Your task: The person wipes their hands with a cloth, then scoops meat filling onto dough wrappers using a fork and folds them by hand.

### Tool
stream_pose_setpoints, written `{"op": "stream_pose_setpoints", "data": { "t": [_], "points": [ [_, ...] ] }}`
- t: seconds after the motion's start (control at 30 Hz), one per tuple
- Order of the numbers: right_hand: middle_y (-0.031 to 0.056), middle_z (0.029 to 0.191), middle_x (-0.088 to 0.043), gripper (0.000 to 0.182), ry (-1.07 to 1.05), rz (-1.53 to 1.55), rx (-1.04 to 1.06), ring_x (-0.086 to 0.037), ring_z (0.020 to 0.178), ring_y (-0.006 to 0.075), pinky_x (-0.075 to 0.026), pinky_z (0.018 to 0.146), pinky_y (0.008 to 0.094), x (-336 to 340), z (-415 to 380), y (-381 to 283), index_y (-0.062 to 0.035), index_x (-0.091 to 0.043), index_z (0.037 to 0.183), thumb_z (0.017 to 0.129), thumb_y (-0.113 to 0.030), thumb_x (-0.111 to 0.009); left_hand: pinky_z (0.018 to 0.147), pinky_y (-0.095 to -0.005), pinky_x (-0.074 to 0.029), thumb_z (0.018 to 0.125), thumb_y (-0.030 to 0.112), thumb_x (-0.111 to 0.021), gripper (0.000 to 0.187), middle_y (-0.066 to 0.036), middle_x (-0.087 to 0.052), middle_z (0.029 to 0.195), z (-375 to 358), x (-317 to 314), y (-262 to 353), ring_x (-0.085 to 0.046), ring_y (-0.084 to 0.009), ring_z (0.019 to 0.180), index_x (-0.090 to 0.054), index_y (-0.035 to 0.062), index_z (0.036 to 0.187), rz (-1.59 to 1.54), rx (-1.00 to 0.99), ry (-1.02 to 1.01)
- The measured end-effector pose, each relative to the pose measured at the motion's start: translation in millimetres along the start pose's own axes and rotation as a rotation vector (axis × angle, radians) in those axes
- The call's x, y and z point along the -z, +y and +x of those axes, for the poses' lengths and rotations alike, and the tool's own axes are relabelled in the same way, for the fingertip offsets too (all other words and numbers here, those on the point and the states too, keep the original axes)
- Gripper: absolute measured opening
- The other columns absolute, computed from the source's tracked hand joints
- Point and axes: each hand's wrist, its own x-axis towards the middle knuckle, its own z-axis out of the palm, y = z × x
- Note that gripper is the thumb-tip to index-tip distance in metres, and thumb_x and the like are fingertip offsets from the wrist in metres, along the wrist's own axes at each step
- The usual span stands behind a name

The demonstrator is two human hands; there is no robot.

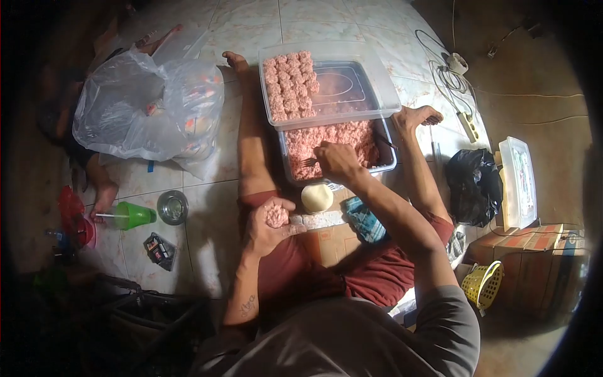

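Note:
My left hand (pixel 267 227) is closed round a lump of pink minced mixture (pixel 276 216) above my left thigh. In my right hand (pixel 340 161) is a fork (pixel 308 163), its tines over the pink mixture (pixel 326 137) that fills much of a deep plastic tub (pixel 287 157). Across the tub's far end rests a clear plastic tray (pixel 391 94), with rows of pink lumps (pixel 289 85) on its left side. Between my thighs, a pale round thing (pixel 317 198), smooth on top, sits near a cardboard box (pixel 333 244). A blue patterned cloth (pixel 365 220) lies beside it.
On the left are a large plastic bag (pixel 125 107), a green cup (pixel 135 215), a round metal tin (pixel 172 207) and another person's foot (pixel 105 196). To the right stand a black bag (pixel 474 186), a power strip (pixel 468 126) with cables, and a yellow basket (pixel 482 284).

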Motion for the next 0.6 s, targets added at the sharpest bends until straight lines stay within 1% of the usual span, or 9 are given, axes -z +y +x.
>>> {"op": "stream_pose_setpoints", "data": {
  "t": [0.1,0.17,0.2,0.27,0.37,0.47,0.5,0.53,0.6],
  "points": [
    [0.0170,0.078,-0.065,0.021,-0.023,-0.008,0.084,-0.068,0.071,0.0362,-0.053,0.065,0.0497,-1,9,-12,-0.0058,-0.060,0.081,0.096,-0.016,-0.050,0.066,-0.0223,-0.047,0.071,0.020,-0.096,0.048,0.004,-0.060,0.076,-4,12,-17,-0.053,-0.0053,0.069,-0.065,0.0037,0.103,0.214,0.143,-0.150],
    [0.0185,0.082,-0.065,0.020,-0.073,0.082,0.032,-0.068,0.079,0.0381,-0.052,0.070,0.0513,2,11,-11,-0.0042,-0.061,0.081,0.095,-0.016,-0.053,0.077,-0.0260,-0.053,0.071,0.020,-0.096,0.049,-0.001,-0.068,0.093,-1,9,-9,-0.061,-0.0074,0.082,-0.066,0.0023,0.105,-0.009,0.253,-0.130],
    [0.0185,0.082,-0.065,0.020,-0.078,0.080,0.032,-0.068,0.079,0.0381,-0.052,0.070,0.0513,8,4,-7,-0.0042,-0.061,0.081,0.095,-0.016,-0.053,0.077,-0.0260,-0.053,0.071,0.020,-0.096,0.049,-0.001,-0.068,0.093,-1,7,-5,-0.061,-0.0074,0.082,-0.066,0.0023,0.105,-0.014,0.256,-0.128],
    [0.0187,0.086,-0.066,0.018,-0.068,0.204,-0.052,-0.067,0.084,0.0394,-0.053,0.073,0.0496,51,-13,-15,-0.0032,-0.065,0.085,0.094,-0.016,-0.057,0.076,-0.0253,-0.053,0.072,0.016,-0.095,0.043,-0.001,-0.067,0.086,3,3,3,-0.062,-0.0079,0.080,-0.066,0.0017,0.101,-0.115,0.062,-0.101],
    [0.0182,0.089,-0.067,0.012,0.018,0.326,-0.050,-0.066,0.083,0.0398,-0.052,0.071,0.0463,100,-42,-31,-0.0003,-0.067,0.090,0.092,-0.011,-0.062,0.075,-0.0248,-0.053,0.073,0.008,-0.093,0.040,0.000,-0.066,0.086,13,1,-2,-0.062,-0.0071,0.081,-0.063,0.0020,0.099,-0.193,0.085,-0.202],
    [0.0206,0.090,-0.067,0.011,0.062,0.533,-0.027,-0.066,0.084,0.0404,-0.053,0.071,0.0465,134,-67,-51,0.0015,-0.068,0.095,0.088,-0.005,-0.064,0.074,-0.0246,-0.052,0.074,0.006,-0.091,0.037,0.001,-0.065,0.085,21,-8,-24,-0.061,-0.0064,0.081,-0.063,0.0033,0.097,-0.239,0.047,-0.161],
    [0.0217,0.089,-0.066,0.012,0.000,0.574,-0.101,-0.065,0.084,0.0396,-0.053,0.072,0.0441,144,-75,-63,0.0030,-0.068,0.097,0.087,-0.004,-0.065,0.071,-0.0255,-0.052,0.075,0.007,-0.091,0.035,0.001,-0.065,0.084,26,-20,-36,-0.061,-0.0057,0.081,-0.062,0.0047,0.094,-0.406,-0.028,-0.097],
    [0.0229,0.090,-0.066,0.012,0.016,0.594,-0.079,-0.065,0.085,0.0415,-0.053,0.072,0.0452,138,-83,-68,0.0034,-0.067,0.097,0.089,-0.005,-0.064,0.071,-0.0255,-0.052,0.075,0.007,-0.091,0.035,0.001,-0.065,0.084,29,-24,-34,-0.061,-0.0057,0.081,-0.062,0.0047,0.094,-0.407,-0.036,-0.098],
    [0.0238,0.091,-0.066,0.011,0.040,0.469,-0.052,-0.065,0.086,0.0438,-0.053,0.073,0.0467,108,-95,-78,0.0033,-0.066,0.098,0.090,-0.004,-0.062,0.070,-0.0260,-0.053,0.074,0.008,-0.092,0.037,0.000,-0.065,0.084,30,-31,-32,-0.061,-0.0048,0.082,-0.061,0.0053,0.095,-0.054,-0.062,-0.048]
  ]
}}
